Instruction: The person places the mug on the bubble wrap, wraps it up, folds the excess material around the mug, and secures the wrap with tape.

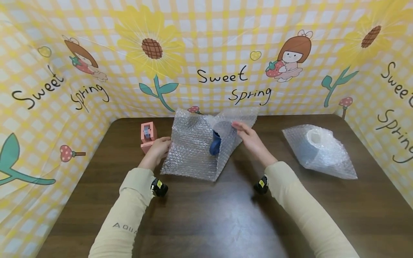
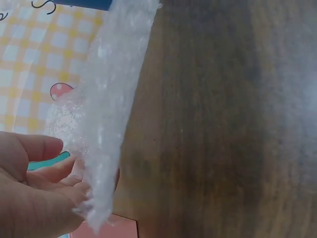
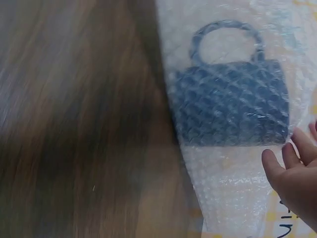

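A blue mug (image 1: 215, 147) lies within a sheet of bubble wrap (image 1: 190, 154) near the back of the table. Its handle shows between two raised flaps. Through the plastic in the right wrist view, the mug (image 3: 230, 106) appears whole, handle upward. My left hand (image 1: 158, 151) is at the left flap's outer edge, and in the left wrist view its thumb stands apart from the wrap (image 2: 111, 99) while its fingers reach behind. On the other side, my right hand (image 1: 251, 139) has its fingertips against the right flap, fingers extended and spread in the right wrist view.
A pink tape dispenser (image 1: 147, 135) stands just left of the wrap, close by my left hand. Over on the right lies another bubble-wrapped object (image 1: 306, 152) with a pale round end. A patterned cloth (image 1: 206, 43) hangs behind the dark wooden table (image 1: 206, 222).
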`<state>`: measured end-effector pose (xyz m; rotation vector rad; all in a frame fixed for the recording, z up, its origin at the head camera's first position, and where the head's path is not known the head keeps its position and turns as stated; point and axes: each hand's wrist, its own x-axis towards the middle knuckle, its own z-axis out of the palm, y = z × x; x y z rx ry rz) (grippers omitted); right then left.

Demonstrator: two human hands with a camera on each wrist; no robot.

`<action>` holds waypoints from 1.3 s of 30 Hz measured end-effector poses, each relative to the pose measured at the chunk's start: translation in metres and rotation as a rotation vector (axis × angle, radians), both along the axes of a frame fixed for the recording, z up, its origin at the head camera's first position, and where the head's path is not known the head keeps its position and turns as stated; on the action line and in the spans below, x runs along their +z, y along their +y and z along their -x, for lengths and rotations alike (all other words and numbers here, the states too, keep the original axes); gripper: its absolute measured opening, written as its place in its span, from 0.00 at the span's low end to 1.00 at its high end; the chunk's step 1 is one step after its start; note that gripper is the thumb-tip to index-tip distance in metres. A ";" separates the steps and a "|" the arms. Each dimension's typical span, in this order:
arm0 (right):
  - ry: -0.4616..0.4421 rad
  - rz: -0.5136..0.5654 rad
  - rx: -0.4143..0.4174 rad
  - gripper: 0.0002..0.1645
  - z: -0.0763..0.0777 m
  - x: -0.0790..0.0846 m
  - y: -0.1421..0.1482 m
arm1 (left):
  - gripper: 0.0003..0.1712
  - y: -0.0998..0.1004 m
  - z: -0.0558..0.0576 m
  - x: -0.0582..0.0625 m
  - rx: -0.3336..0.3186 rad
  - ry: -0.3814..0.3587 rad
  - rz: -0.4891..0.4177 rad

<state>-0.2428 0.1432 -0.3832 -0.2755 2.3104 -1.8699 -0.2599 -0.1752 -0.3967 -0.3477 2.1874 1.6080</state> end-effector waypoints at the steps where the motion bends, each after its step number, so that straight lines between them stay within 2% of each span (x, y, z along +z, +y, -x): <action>1: 0.034 -0.064 0.010 0.26 0.000 -0.002 0.000 | 0.31 0.000 0.001 0.001 -0.003 0.000 -0.003; 6: 0.247 -0.367 0.075 0.34 -0.003 -0.011 -0.001 | 0.31 0.002 0.004 0.005 -0.041 0.010 0.027; 10: 0.415 -0.571 0.106 0.36 -0.003 -0.018 -0.005 | 0.31 0.003 0.004 0.010 -0.083 0.053 0.108; 15: 0.524 -0.765 0.133 0.36 -0.002 -0.023 -0.012 | 0.28 0.006 0.004 0.012 -0.063 0.166 0.198; 19: 0.583 -0.886 0.150 0.38 -0.002 -0.021 -0.012 | 0.26 0.009 0.006 0.012 -0.036 0.217 0.214; 22: 0.587 -0.941 0.173 0.42 -0.001 -0.020 -0.011 | 0.27 0.011 0.007 0.015 -0.043 0.225 0.176; 27: 0.569 -0.981 0.216 0.42 0.000 -0.017 -0.009 | 0.33 0.014 0.008 0.026 -0.134 0.224 0.122; 35: 0.616 -0.983 0.174 0.31 0.001 -0.013 -0.007 | 0.32 0.021 0.005 0.047 -0.360 0.249 0.160; 37: 0.632 -0.992 0.159 0.29 0.001 -0.014 -0.008 | 0.31 0.024 0.006 0.049 -0.404 0.259 0.188; 39: 0.651 -0.997 0.146 0.26 0.002 -0.016 -0.009 | 0.29 0.028 0.007 0.051 -0.439 0.285 0.255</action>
